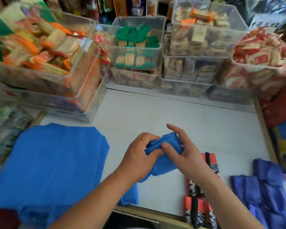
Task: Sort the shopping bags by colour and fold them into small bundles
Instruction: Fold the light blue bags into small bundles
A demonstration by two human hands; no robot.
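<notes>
Blue bag [165, 144], half-rolled just right of the pile [56, 162], is clamped in the left hand [139, 157] and pinched by the right hand [185, 154]. If either grip slackens, its loose tail could unroll.

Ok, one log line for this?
folding blue bag | left hand grips it | right hand pinches it | blue pile left | red bundles right

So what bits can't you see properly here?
All in the head view:
- Small blue bag: the left hand and right hand cover its middle, hiding the folds.
- Red patterned bundles: the right forearm crosses them, so their number is unclear.
- Blue pile: cut off by the bottom edge.
- White sign: writing too blurred to read.
</notes>
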